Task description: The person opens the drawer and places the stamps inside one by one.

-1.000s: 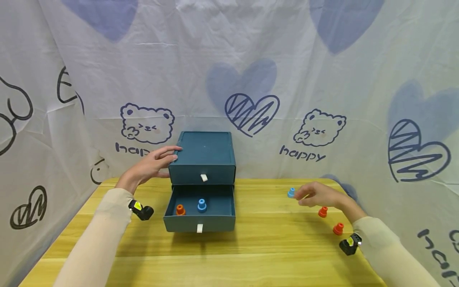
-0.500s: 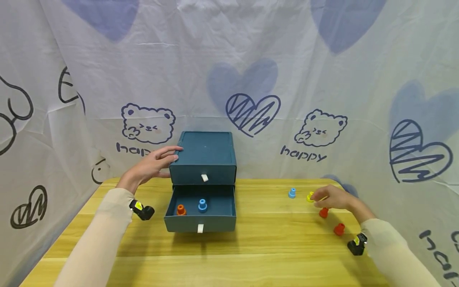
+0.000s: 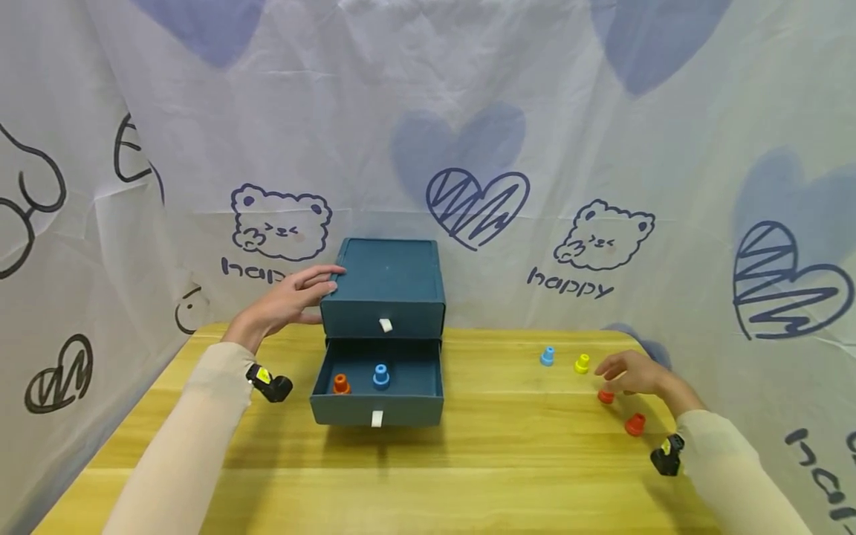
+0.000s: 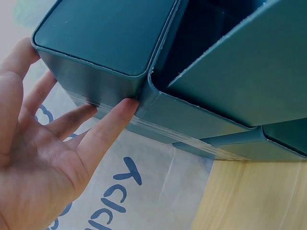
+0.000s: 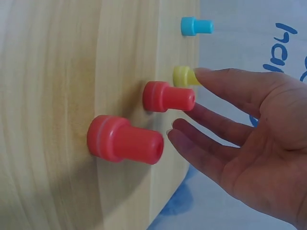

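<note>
My left hand point(image 3: 284, 301) rests against the left side and top edge of a dark blue two-drawer box point(image 3: 384, 269); its fingertips point(image 4: 128, 106) touch the wall. The lower drawer point(image 3: 377, 410) is pulled out, holding an orange stepped peg point(image 3: 341, 384) and a blue stepped peg point(image 3: 381, 377). Over at the right, my right hand point(image 3: 634, 373) hovers above a red stepped peg point(image 3: 605, 397), partly covering it in the head view. Its fingers are loosely bent and grip nothing. In the right wrist view, the thumb overlaps the tip of a yellow stepped peg point(image 5: 182, 75).
A second red peg point(image 3: 635, 424) stands nearer the front, and a light blue peg point(image 3: 548, 356) stands left of the yellow one. The upper drawer point(image 3: 384, 319) is closed. A printed white curtain point(image 3: 481, 290) hangs behind the wooden table point(image 3: 508, 446).
My right hand has moved rightward from beside the light blue peg, past the yellow one, to the nearer-back red peg. The left hand stays on the box. The head view has shifted slightly.
</note>
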### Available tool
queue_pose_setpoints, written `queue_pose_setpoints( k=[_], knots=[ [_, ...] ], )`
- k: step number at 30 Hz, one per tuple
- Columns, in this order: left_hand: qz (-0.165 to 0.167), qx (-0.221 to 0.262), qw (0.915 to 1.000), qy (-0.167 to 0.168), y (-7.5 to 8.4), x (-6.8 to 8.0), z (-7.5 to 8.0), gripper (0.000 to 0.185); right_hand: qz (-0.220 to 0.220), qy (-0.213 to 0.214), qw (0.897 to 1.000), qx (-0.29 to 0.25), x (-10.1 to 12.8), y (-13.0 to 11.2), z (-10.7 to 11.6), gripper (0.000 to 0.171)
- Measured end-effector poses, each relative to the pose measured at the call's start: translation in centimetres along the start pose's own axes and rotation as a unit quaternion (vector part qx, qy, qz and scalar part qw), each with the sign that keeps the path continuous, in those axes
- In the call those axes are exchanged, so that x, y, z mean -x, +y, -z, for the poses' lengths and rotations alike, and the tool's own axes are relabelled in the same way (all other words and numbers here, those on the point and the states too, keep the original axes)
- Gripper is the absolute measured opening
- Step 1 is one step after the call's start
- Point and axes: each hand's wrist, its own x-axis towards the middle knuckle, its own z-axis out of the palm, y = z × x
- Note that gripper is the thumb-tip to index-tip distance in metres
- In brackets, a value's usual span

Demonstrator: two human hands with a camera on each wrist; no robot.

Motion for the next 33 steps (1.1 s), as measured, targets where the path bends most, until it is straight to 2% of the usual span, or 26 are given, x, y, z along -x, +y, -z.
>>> queue_pose_setpoints(
  k=[7,25,33],
  knots=[
    [0.005,-0.005,1.0,-0.002,0.1,-0.1,0.0,0.063,-0.01,-0.001,1.0,-0.023,-0.2,0.8,-0.5,0.037],
    [0.005,0.001,1.0,-0.006,0.2,0.0,0.1,0.063,-0.027,0.035,0.999,-0.001,-0.8,1.9,-1.1,0.026],
    [0.002,-0.001,1.0,-0.004,0.3,0.0,0.0,0.063,-0.02,0.053,0.998,-0.033,-0.6,1.8,-1.0,0.024]
  ],
)
